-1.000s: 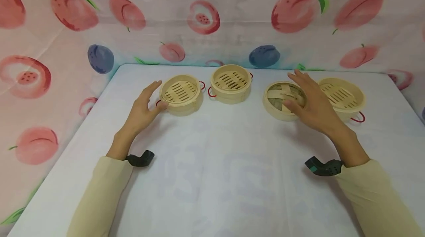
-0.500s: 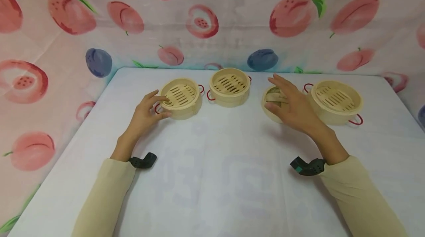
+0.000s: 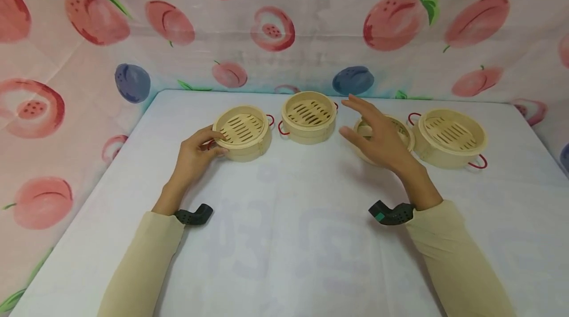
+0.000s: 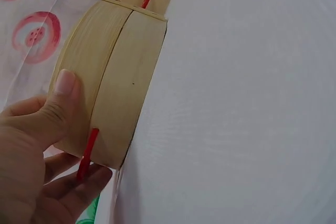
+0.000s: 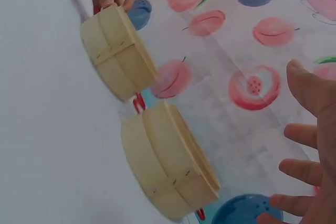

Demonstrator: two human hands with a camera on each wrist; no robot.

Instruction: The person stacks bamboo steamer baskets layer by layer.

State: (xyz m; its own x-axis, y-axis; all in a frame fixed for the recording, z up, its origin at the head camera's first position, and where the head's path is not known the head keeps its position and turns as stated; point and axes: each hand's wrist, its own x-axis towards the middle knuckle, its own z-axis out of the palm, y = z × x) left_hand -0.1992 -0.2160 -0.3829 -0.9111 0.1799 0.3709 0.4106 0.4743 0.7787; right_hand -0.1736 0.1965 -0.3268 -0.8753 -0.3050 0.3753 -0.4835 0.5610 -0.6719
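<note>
My left hand [image 3: 195,156] grips the left edge of a round bamboo steamer basket [image 3: 242,132] with a slotted base and red handles. In the left wrist view its thumb [image 4: 64,90] lies on the basket's side wall, with the other fingers near the red handle [image 4: 88,153]. My right hand [image 3: 378,139], fingers spread, is in the air over a woven bamboo steamer lid [image 3: 407,137] and hides part of it. A second steamer basket [image 3: 308,117] sits between the hands. The right wrist view shows the right hand's fingers [image 5: 302,173] apart from both baskets.
A larger steamer basket [image 3: 451,137] with red handles stands at the right, beside the lid. The white-covered table [image 3: 293,238] meets a fruit-printed cloth [image 3: 320,25] at the back and left.
My left hand has closed on the left basket's edge, its fingers now over the rim. My right hand has moved left across the lid, uncovering the larger right basket.
</note>
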